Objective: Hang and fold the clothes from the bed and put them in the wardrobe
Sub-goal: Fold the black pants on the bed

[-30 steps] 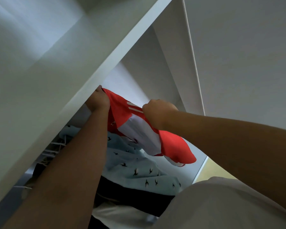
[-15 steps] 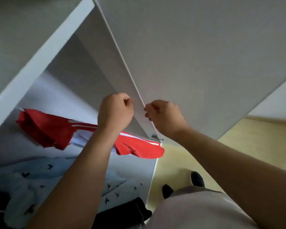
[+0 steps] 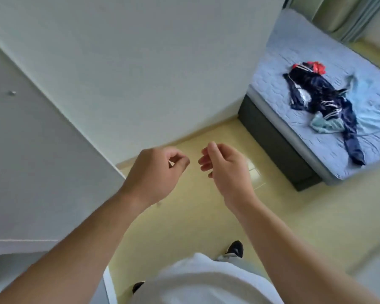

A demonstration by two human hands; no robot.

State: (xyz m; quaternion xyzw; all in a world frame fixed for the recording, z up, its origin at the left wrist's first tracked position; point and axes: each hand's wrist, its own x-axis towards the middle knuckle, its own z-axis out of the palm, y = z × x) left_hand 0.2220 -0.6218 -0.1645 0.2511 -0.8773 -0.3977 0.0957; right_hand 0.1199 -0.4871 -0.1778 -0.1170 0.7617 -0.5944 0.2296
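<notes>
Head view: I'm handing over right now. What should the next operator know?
Hands: left hand and right hand both empty, fingers loosely curled, over the floor.
Things: navy garment, light blue garment and red item lie unfolded on the bed, ahead to the right; wardrobe at left.
Done: a red-and-white top went into the wardrobe a second ago.
Left: fetch those three, hang or fold them, stow them.

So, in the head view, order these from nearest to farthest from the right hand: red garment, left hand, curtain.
1. The left hand, just beside the right hand.
2. The red garment, on the bed, right side.
3. The curtain, beyond the bed, top right.
</notes>
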